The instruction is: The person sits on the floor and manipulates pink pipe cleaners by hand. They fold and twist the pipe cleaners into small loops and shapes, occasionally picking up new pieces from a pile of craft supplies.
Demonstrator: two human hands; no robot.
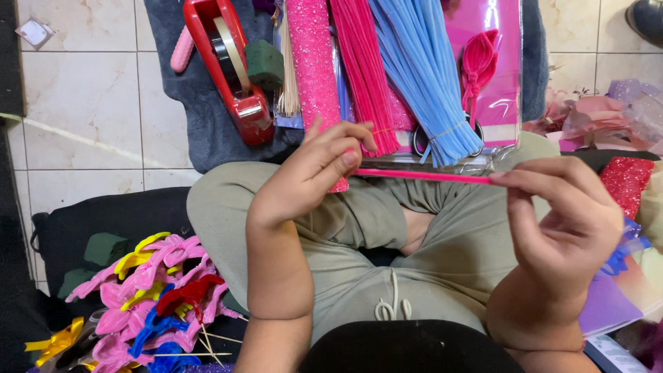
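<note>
A single pink pipe cleaner (pixel 421 176) is stretched level between my two hands above my lap. My left hand (pixel 314 169) pinches its left end between thumb and fingers. My right hand (pixel 563 214) pinches its right end with the fingertips. Just beyond my hands lie bundles of pink pipe cleaners (pixel 362 69) and blue pipe cleaners (pixel 421 76) on a clear plastic sheet, next to a pink glitter roll (pixel 311 69). I sit cross-legged in olive trousers (pixel 442 255).
A red tape dispenser (pixel 231 65) and a green foam block (pixel 266 63) lie on a grey cloth at the top. Finished pipe-cleaner flowers (pixel 152 297) in pink, yellow, red and blue are heaped at lower left. Red glitter sheet (pixel 625 183) and pink wrapping sit at right.
</note>
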